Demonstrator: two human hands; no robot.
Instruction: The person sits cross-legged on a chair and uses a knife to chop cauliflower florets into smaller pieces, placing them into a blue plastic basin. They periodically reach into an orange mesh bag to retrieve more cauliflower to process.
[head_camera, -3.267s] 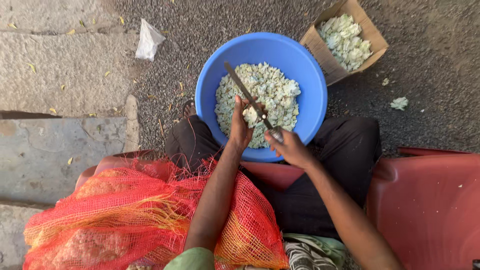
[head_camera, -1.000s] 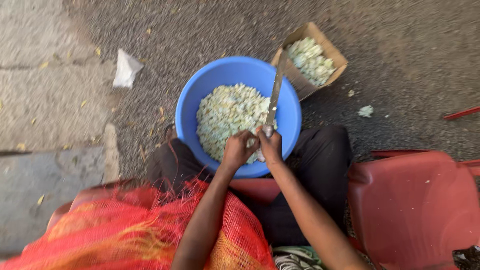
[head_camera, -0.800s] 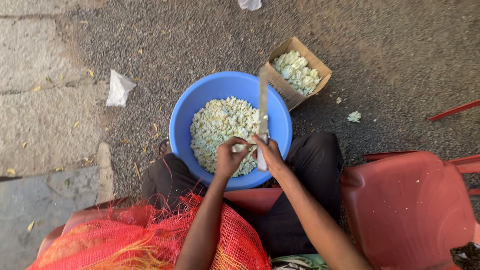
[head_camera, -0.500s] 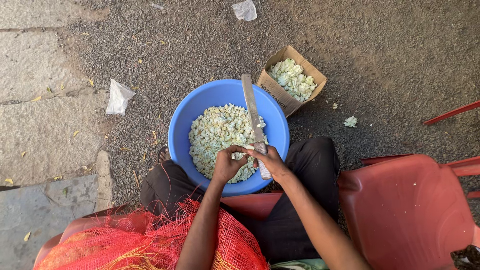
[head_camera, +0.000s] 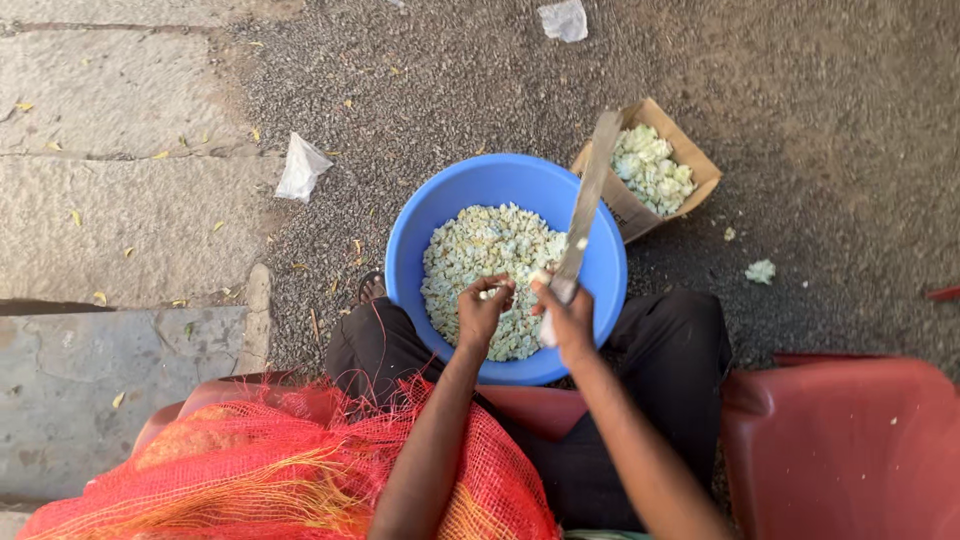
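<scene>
While the right hand (head_camera: 570, 322) has its grip clenched around the handle of a long knife (head_camera: 585, 215), the blade runs up and away from it, tilted a bit to the right, so the long axis goes from the knuckles out over the far rim of the blue basin (head_camera: 410, 240) toward the cardboard box (head_camera: 700, 170). The tip ends just short of the pale chunks in that box.

The left hand (head_camera: 483, 312) sits just beside the right one, on its left, fingers curled on a small pale piece (head_camera: 490, 293). So that grip is closed on the piece, though it's mostly hidden by the fingers and I can't tell its exact shape. The piece lies left of the knife handle and near the base of the blade, apart from the edge as far as I can see. Left hand is clearly the nearer one to it.

Both hands hover over the near side of the basin, with the heap of cut greenish-white bits (head_camera: 480, 250) directly beyond and below them. A red mesh sack (head_camera: 300, 470) lies back toward the person's left elbow.
</scene>
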